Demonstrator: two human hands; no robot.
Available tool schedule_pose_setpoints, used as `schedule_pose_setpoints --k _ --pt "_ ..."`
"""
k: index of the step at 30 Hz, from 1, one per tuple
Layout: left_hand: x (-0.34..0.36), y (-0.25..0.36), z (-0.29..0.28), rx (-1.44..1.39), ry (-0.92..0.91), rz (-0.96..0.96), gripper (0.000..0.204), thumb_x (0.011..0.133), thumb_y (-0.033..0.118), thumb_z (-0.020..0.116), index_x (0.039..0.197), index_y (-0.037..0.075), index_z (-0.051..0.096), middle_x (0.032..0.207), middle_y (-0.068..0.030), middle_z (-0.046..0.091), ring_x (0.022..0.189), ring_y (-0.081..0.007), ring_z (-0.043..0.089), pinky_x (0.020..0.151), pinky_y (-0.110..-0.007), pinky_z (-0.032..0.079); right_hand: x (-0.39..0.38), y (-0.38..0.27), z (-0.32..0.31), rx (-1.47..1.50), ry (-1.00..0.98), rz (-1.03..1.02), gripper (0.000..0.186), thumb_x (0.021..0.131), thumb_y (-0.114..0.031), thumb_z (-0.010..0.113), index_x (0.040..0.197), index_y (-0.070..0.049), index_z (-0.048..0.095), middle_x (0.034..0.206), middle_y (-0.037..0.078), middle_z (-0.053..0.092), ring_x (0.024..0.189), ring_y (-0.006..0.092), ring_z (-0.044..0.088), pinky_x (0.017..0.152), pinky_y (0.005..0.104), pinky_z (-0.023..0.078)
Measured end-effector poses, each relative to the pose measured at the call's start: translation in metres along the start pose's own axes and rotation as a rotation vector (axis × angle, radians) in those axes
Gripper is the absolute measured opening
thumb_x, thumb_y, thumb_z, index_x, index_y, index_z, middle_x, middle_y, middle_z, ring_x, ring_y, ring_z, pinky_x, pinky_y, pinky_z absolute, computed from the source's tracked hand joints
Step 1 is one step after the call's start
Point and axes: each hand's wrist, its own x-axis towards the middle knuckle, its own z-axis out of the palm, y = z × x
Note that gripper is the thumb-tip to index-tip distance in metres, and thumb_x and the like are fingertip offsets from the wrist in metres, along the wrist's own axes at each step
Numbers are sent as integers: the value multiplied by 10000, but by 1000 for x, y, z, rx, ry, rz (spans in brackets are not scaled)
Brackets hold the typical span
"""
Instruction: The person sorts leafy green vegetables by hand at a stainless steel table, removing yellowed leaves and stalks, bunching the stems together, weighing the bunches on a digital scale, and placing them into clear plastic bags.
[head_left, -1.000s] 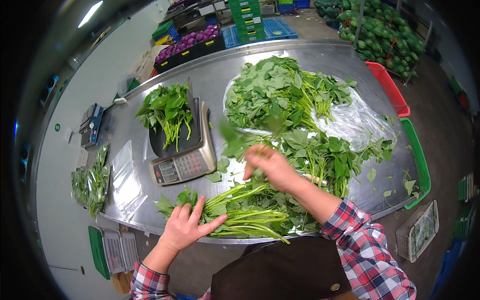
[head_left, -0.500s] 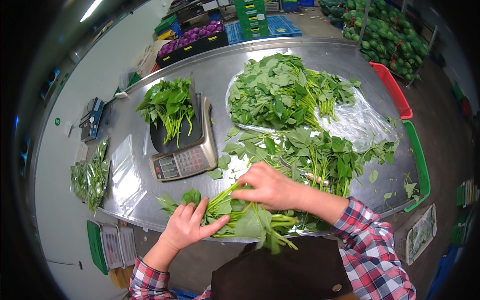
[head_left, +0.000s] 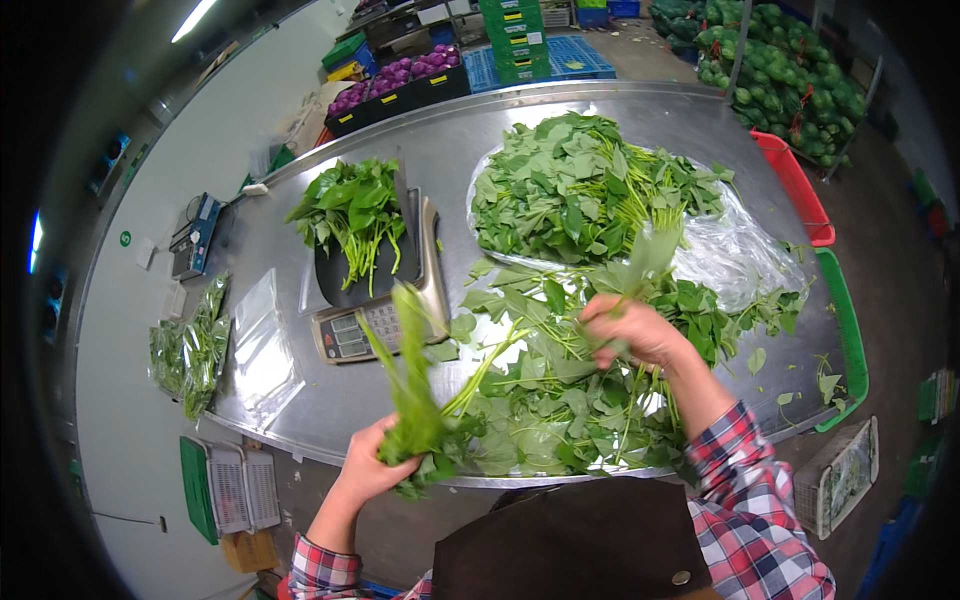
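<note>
My left hand grips an upright, motion-blurred bundle of leafy greens at the near edge of the steel table. My right hand is closed on a blurred leafy stem above the loose greens covering the middle front. Behind it lies a big pile of greens on crumpled clear plastic. Left of that, a digital scale carries another bunch on its black pan.
Bagged greens and flat bags lie left, near an electrical device. Red and green trays border the right. Purple produce crates, stacked green crates and netted vegetables stand behind. Baskets sit below.
My left hand has raised the bundle from the table, turning its stems upward. My right hand has moved away from that bundle, up and right, with leafy stems in it.
</note>
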Motion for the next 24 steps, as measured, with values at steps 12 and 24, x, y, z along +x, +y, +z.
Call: schedule_pose_setpoints --k 12,24 --pt "-13 -19 -5 -645 -362 -416 554 593 41 767 1104 -9 558 978 -26 611 893 -114 546 820 -273 438 29 -40 71 -600 176 -93 672 806 -413 626 1257 13 367 1071 177 575 864 242 605 780 334 476" --pt "-7 -16 -1 -411 -697 -321 543 621 55 779 1114 2 559 954 -10 630 854 -88 539 783 -254 443 29 -34 39 -789 361 -300 160 858 -122 552 980 -26 590 799 141 635 765 219 633 694 324 502"
